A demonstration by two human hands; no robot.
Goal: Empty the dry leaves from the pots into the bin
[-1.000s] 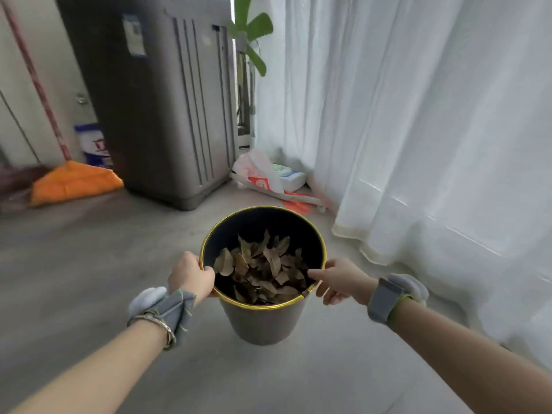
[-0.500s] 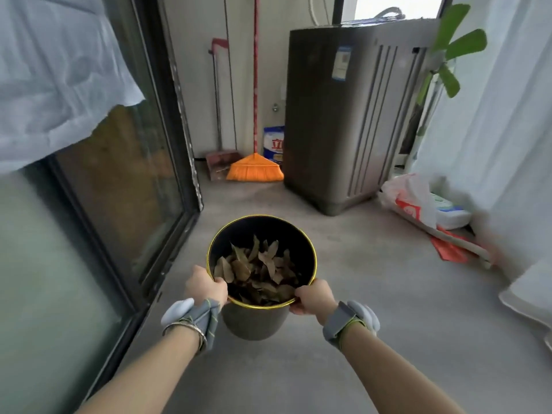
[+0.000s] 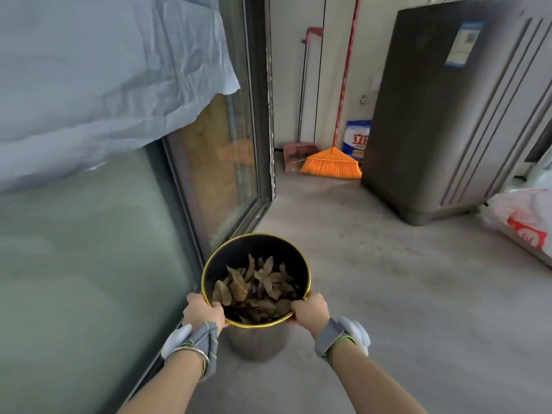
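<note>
grey floor [image 3: 388, 294], glass door [image 3: 227, 162], broom [image 3: 331, 165]

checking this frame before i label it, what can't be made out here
Head view, the only one:
- Fingers of the left hand and right hand: curled out of sight round the bin rim.
- Bin bottom: covered by the dry leaves.
- Washing machine top: cut by the upper edge.
- Its label: text too small.
- Plastic bag: cut by the right edge.
- No pots in view.
</note>
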